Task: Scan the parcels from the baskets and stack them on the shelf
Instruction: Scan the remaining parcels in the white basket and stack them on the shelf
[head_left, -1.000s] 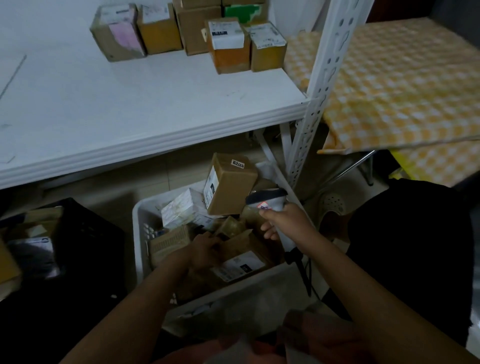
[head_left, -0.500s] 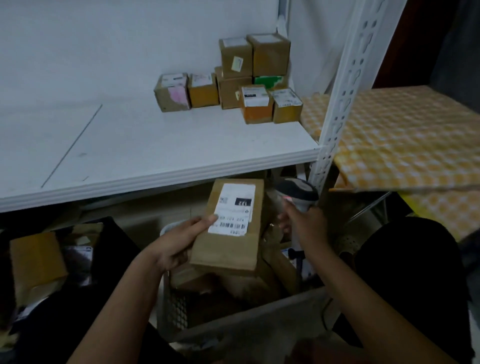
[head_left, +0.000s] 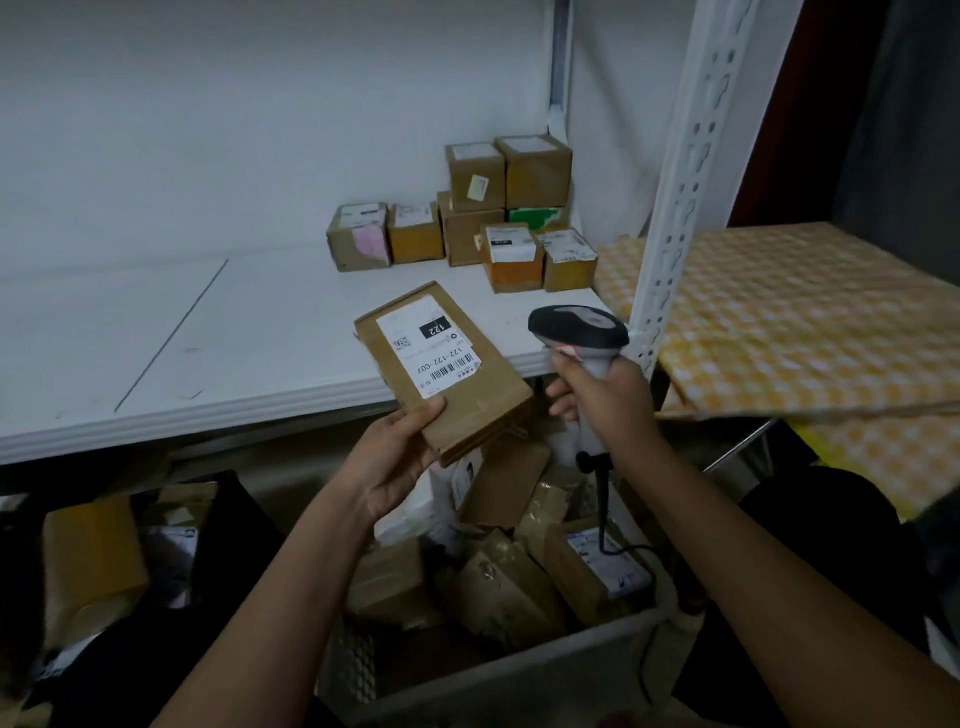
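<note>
Now the left hand (head_left: 396, 467) is gripping the parcel (head_left: 441, 371) by its near corner while the right hand (head_left: 605, 397), beside it, is clasping the scanner (head_left: 576, 332), which should be aiming squarely at the barcode label (head_left: 431, 353).

Eight parcels (head_left: 470, 223) shelved, one parcel (head_left: 441, 369) held, one scanner (head_left: 576, 332).

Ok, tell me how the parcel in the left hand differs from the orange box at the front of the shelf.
The held parcel is flat and brown; the orange box is cube-like and orange. The held parcel is tilted in the air, gripped by the left hand; the orange box rests on the shelf. The parcel's label reads 122; the box's print is too small to read. Both carry white labels.
</note>
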